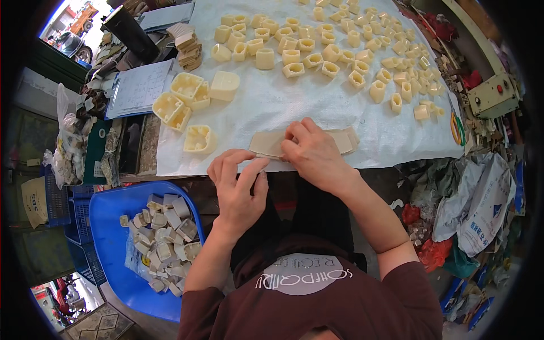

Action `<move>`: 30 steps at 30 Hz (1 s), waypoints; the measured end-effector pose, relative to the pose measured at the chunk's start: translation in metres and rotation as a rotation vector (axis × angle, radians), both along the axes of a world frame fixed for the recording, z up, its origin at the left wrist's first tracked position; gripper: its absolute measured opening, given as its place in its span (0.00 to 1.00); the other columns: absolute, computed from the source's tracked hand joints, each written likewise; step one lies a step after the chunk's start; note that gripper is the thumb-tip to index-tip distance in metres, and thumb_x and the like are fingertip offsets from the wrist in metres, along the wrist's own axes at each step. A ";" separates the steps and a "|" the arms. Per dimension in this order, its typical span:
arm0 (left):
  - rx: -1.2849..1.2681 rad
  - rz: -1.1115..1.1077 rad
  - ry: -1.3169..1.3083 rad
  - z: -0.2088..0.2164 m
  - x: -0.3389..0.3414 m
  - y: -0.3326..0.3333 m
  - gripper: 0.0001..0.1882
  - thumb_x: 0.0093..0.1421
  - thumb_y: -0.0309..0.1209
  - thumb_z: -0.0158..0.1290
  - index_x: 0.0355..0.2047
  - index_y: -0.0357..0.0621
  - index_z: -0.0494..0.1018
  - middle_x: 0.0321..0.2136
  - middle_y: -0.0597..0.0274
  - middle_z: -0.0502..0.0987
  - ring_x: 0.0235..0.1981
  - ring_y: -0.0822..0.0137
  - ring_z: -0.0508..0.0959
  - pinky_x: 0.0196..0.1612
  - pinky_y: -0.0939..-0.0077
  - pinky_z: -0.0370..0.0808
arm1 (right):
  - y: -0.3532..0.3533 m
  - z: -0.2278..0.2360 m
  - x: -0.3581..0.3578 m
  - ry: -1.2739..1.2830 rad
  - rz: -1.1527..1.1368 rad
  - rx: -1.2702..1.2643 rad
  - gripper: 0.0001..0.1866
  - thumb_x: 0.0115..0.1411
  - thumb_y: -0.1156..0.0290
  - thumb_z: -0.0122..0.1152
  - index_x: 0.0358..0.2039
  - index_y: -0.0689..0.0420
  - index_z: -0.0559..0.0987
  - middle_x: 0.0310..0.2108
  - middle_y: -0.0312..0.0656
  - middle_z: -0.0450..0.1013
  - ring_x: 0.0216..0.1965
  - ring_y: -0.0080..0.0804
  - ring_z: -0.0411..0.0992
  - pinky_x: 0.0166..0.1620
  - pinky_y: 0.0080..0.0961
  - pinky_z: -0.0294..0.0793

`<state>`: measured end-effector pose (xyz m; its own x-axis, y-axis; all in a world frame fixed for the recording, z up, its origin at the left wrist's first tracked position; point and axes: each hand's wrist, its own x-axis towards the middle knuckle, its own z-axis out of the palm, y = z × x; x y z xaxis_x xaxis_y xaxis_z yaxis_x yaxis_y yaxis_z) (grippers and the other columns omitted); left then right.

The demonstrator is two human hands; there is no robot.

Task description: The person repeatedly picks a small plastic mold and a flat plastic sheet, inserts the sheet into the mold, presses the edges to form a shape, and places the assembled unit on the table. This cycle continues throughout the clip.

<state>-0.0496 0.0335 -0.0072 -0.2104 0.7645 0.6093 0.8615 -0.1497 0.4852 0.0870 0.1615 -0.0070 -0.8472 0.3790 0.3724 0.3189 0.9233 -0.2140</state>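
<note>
A flat stack of thin beige strips (266,143) lies along the near edge of the white-covered table, its right end showing several layers. Over its middle is my right hand (317,156), fingers bent and closed on the strips; the fingertips are partly hidden. My left hand (235,184) is at the strips' left end, fingers apart and slightly curled. Its index fingertip meets or nearly meets the near edge; which, I cannot tell. Just to the left stands a cream hollow block (199,139), with several larger cream blocks (190,90) behind it.
Many small cream hollow pieces (291,56) cover the table's far side. A blue tub (107,249) of beige pieces stands at lower left. At the back left are a clipboard (139,88) and a black cylinder (131,35). Scissors (457,127) lie at the right edge, above plastic bags (481,198).
</note>
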 end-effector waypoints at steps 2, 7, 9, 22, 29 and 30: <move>-0.004 -0.006 -0.008 -0.001 0.004 0.003 0.16 0.41 0.17 0.54 0.33 0.44 0.74 0.34 0.59 0.71 0.39 0.59 0.70 0.44 0.69 0.62 | -0.002 -0.002 -0.001 -0.036 -0.011 0.063 0.05 0.42 0.73 0.57 0.22 0.60 0.74 0.30 0.42 0.67 0.35 0.37 0.67 0.35 0.29 0.71; -0.022 -0.021 0.004 -0.011 0.007 0.000 0.13 0.42 0.17 0.55 0.30 0.44 0.74 0.31 0.61 0.72 0.37 0.61 0.70 0.42 0.69 0.61 | 0.001 -0.005 0.002 0.018 -0.038 0.007 0.05 0.43 0.72 0.57 0.22 0.59 0.74 0.29 0.42 0.66 0.34 0.37 0.67 0.35 0.29 0.71; -0.029 -0.011 0.003 -0.015 0.006 -0.001 0.13 0.42 0.18 0.55 0.30 0.44 0.74 0.31 0.62 0.72 0.37 0.61 0.70 0.42 0.69 0.61 | -0.003 -0.001 0.000 0.032 -0.024 -0.008 0.05 0.43 0.71 0.59 0.22 0.58 0.75 0.29 0.42 0.66 0.35 0.38 0.66 0.35 0.30 0.70; -0.075 0.006 0.031 -0.018 0.004 0.000 0.16 0.41 0.19 0.55 0.33 0.44 0.73 0.35 0.61 0.72 0.41 0.59 0.71 0.45 0.67 0.61 | 0.005 -0.004 0.002 0.076 -0.048 -0.263 0.08 0.47 0.68 0.64 0.22 0.57 0.75 0.30 0.40 0.67 0.36 0.37 0.65 0.38 0.31 0.69; -0.134 0.012 0.074 -0.031 0.003 -0.001 0.19 0.40 0.18 0.56 0.36 0.42 0.71 0.37 0.61 0.72 0.43 0.59 0.71 0.47 0.66 0.62 | -0.008 0.004 -0.003 -0.096 -0.051 0.009 0.04 0.44 0.72 0.58 0.22 0.58 0.75 0.29 0.41 0.67 0.35 0.37 0.66 0.39 0.30 0.69; -0.137 0.015 0.073 -0.030 0.003 -0.001 0.19 0.40 0.18 0.56 0.36 0.42 0.71 0.37 0.61 0.72 0.43 0.59 0.71 0.47 0.65 0.62 | -0.011 0.005 -0.003 -0.105 -0.057 0.038 0.04 0.44 0.73 0.57 0.22 0.58 0.75 0.29 0.42 0.67 0.35 0.37 0.66 0.39 0.31 0.69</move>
